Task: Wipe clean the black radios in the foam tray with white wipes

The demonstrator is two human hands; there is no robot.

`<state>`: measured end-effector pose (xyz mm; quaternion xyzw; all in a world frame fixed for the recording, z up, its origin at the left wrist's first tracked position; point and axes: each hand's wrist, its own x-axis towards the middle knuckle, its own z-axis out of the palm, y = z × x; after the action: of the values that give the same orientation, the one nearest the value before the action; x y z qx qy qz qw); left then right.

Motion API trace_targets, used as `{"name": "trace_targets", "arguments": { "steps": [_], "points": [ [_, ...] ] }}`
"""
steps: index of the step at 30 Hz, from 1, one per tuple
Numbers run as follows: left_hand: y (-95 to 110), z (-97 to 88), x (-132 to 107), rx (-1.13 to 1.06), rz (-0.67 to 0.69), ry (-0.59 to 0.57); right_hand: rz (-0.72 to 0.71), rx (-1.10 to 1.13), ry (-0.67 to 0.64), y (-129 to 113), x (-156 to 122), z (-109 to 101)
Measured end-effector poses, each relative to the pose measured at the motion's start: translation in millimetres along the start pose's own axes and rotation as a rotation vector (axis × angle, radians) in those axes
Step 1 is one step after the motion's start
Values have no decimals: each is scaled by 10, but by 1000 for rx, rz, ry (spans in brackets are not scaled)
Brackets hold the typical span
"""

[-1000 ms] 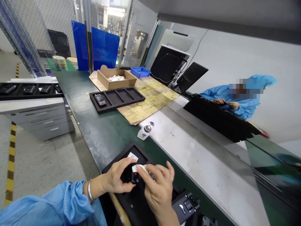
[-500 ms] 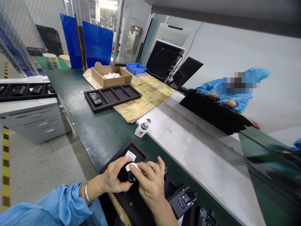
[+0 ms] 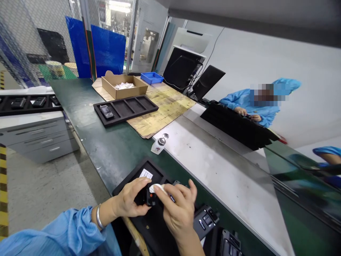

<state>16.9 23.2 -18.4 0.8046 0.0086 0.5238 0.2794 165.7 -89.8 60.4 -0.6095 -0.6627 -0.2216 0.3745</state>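
Note:
My left hand [image 3: 131, 199] grips a small black handheld device [image 3: 150, 200] between thumb and fingers, its end with an orange spot facing my right hand. Pinched in my right hand [image 3: 177, 208] is a white wipe [image 3: 153, 187], pressed against the top of that device. Much of the device is hidden by my fingers. Below both hands lies a black foam tray [image 3: 147, 166] with a white label in one compartment. More black handheld devices, one with a lettered back [image 3: 204, 222] and another at the bottom edge [image 3: 230, 245], lie to the right of my right hand.
A white dispenser bottle [image 3: 157, 146] with a metal lid stands ahead. Beyond it are a tray holding one device [image 3: 106, 112], a cardboard box [image 3: 124, 91] with white wipes and a blue bin [image 3: 151, 78]. A co-worker in blue [image 3: 262, 103] sits across, behind black panels [image 3: 237, 124].
My right hand and the wipe have shifted slightly right along the device, and its orange spot now shows. The view has moved a little. The co-worker's hands have moved slightly.

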Motion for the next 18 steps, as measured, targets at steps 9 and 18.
{"name": "trace_targets", "arguments": {
  "steps": [9, 18],
  "points": [
    [9, -20, 32, 22, -13, 11, -45, -32, -67, 55, -126, -124],
    [12, -49, 6, 82, -35, -12, 8, -2, -47, -46, -63, 39]
  ]
}}
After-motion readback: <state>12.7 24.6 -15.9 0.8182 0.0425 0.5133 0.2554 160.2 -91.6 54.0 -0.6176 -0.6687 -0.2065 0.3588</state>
